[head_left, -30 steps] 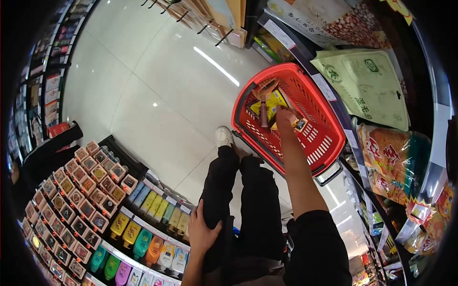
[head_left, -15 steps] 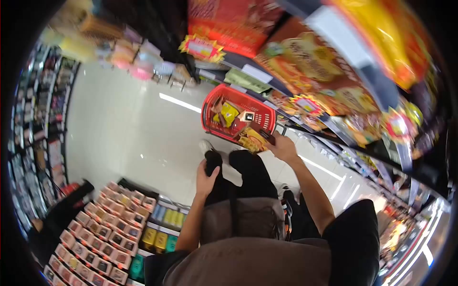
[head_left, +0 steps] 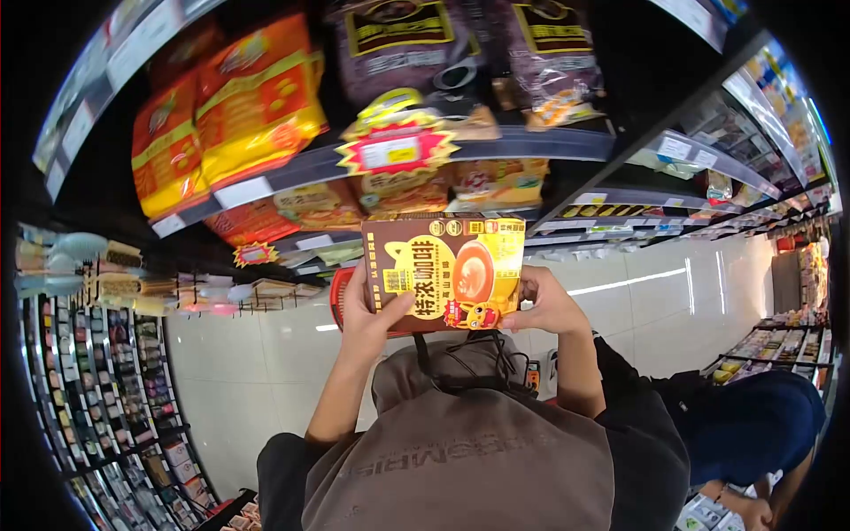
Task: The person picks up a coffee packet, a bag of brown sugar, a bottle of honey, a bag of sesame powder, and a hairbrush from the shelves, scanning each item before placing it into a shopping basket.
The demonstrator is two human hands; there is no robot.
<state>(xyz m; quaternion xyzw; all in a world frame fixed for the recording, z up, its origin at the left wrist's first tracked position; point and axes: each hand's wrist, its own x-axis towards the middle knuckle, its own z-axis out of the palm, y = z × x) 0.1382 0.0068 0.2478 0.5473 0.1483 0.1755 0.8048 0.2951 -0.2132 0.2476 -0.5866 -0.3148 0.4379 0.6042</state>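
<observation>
Between both hands a brown-and-yellow coffee box [head_left: 443,276] is held up, its printed front with a cup and a cartoon animal turned toward me. My left hand [head_left: 365,311] grips its left end, thumb across the lower front corner. Round the right end my right hand [head_left: 551,303] is closed, with the thumb at the lower corner. Behind the box and my left hand, part of a red shopping basket [head_left: 337,296] shows; its contents are hidden.
Just ahead runs a shelf [head_left: 305,177] with red-and-yellow bags [head_left: 257,93], purple bags [head_left: 398,53] and a starburst price tag [head_left: 394,152]. A person in dark blue [head_left: 753,425] bends close by on the right. Packed racks [head_left: 106,372] stand at the left.
The view has turned to face the shelf. My right hand has come up from the basket's edge and my left hand from beside my leg; both now hold the coffee box.
</observation>
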